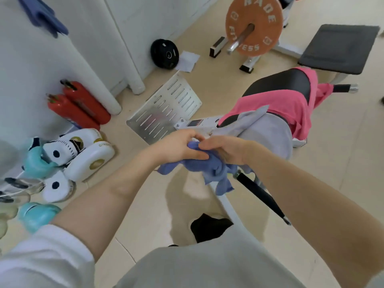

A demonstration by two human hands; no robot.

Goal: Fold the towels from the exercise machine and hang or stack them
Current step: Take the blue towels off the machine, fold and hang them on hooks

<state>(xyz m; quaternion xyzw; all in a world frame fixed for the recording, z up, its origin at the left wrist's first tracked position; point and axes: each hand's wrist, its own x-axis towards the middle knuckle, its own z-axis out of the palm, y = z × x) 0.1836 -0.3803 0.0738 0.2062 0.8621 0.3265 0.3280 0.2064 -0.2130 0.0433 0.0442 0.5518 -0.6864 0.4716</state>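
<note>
Head view: I see my left hand (178,145) and right hand (225,151), fingers curled, both gripping the bunched blue towel (207,169) just in front of the exercise machine (276,84), its loose edges hanging over bare floor (158,204), pink towel (291,102) and grey towel (268,132) draped on the machine.

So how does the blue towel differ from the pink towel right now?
The blue towel is bunched up and gripped by the left hand and right hand; the pink towel lies draped over the machine seat, untouched. The pink towel looks larger. Neither towel is folded.
</note>
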